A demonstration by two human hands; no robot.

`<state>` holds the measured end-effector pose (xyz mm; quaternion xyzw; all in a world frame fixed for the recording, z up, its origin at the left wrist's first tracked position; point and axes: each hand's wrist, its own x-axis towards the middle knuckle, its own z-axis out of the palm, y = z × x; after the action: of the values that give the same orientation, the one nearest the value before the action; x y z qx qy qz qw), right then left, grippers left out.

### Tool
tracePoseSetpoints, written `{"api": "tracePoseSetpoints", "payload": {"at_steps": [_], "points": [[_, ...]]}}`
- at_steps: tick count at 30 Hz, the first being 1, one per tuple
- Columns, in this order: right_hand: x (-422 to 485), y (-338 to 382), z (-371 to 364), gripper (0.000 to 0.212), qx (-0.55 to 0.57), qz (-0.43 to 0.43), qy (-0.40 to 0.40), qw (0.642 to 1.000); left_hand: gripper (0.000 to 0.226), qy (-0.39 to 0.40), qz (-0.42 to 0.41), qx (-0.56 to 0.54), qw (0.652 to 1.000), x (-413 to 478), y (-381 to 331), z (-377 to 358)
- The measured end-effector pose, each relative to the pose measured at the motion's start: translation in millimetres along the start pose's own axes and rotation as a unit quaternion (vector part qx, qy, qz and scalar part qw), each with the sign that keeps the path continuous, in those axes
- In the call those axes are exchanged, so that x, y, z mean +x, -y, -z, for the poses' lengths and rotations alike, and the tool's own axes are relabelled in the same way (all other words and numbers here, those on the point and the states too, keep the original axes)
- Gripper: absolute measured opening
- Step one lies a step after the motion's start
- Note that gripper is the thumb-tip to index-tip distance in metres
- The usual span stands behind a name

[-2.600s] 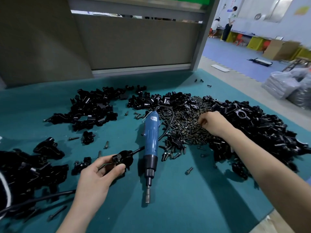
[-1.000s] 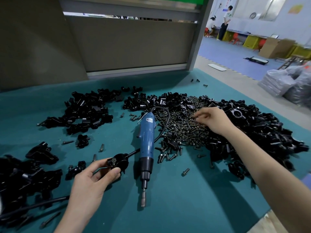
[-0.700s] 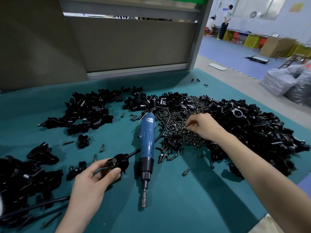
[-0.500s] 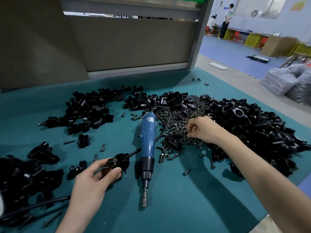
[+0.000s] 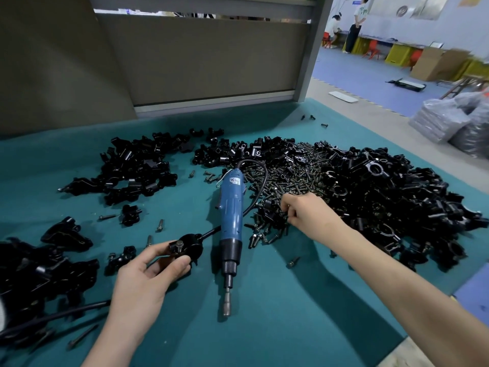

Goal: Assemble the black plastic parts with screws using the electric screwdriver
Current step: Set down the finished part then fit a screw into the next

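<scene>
My left hand (image 5: 144, 279) grips a round black plastic part (image 5: 188, 247) with a screw standing in its top, just above the teal table (image 5: 264, 327). The blue electric screwdriver (image 5: 230, 221) lies on the table right of that part, bit pointing toward me, untouched. My right hand (image 5: 308, 211) has its fingers curled at the near edge of the screw pile (image 5: 285, 181), pinching among the screws; what it holds is hidden.
Heaps of black plastic parts lie at the right (image 5: 397, 202), at the back left (image 5: 137, 168) and at the near left (image 5: 34, 276). Loose screws (image 5: 292, 261) dot the cloth. A grey partition (image 5: 201, 56) stands behind. The table's right edge drops to the floor.
My right hand has drawn back from the middle of the screw pile to its near edge, fingers closing. My left hand and the part have stayed put.
</scene>
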<state>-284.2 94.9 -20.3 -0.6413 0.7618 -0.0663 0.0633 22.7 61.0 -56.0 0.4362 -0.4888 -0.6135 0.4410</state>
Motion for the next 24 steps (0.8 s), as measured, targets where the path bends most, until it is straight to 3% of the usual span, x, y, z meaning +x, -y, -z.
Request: {"api": "tracePoseSetpoints", "payload": {"at_steps": [4,7,11,14,16,19,24], "points": [[-4.8,-1.1,4.4,0.023,0.04,-0.028,-0.012,0.999,0.024,0.002,-0.002,-0.003,1.0,-0.4,-0.8,-0.5],[-14.7,-3.0,19.1,0.015,0.23,-0.078,-0.061,0.968,0.026,0.002,-0.003,0.002,1.0,0.2,-0.7,-0.2],[-31.0,10.5,29.0,0.011,0.546,-0.089,-0.074,0.83,0.023,0.002,-0.002,-0.003,1.0,1.5,0.0,-0.5],[-37.3,29.5,25.1,0.011,0.663,-0.077,-0.057,0.742,0.025,0.004,-0.004,-0.002,1.0,1.2,-0.6,-0.3],[-39.1,40.5,24.2,0.016,0.706,-0.072,-0.047,0.703,0.025,0.007,-0.008,0.001,1.0,0.5,-1.4,-0.2],[-41.4,52.9,25.6,0.02,0.728,-0.057,-0.037,0.682,0.022,0.008,-0.01,0.003,1.0,0.2,-1.1,0.1],[-46.3,65.7,30.3,0.019,0.726,-0.005,-0.05,0.686,0.024,0.015,-0.011,0.006,1.0,-1.0,-2.8,0.2]]}}
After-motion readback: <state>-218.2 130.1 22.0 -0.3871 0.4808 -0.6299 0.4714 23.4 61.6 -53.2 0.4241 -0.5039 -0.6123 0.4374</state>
